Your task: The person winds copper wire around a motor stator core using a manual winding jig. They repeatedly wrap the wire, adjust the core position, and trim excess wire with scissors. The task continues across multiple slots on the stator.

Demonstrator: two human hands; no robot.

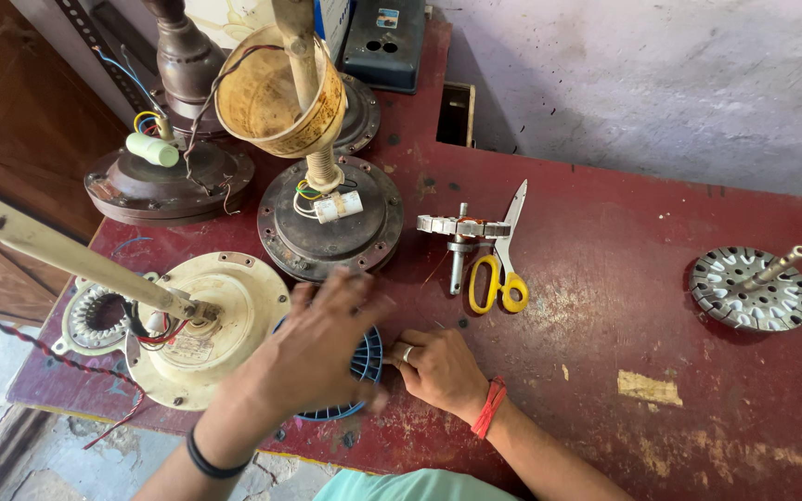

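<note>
A round blue ribbed plastic part (367,357) lies at the near edge of the dark red table (605,371). My left hand (313,348) rests flat on top of it with fingers spread, covering most of it. My right hand (438,369), with a ring and a red wrist thread, presses against the part's right side with fingers curled. Whether it grips the part or only touches it is hidden.
A cream ceiling-fan motor (225,311) with its rod lies left of my hands, a wound stator (95,320) beside it. Dark fan motors (331,223) stand behind. Yellow-handled scissors (503,269) and a toothed rotor (457,227) lie ahead, a perforated metal disc (752,289) far right.
</note>
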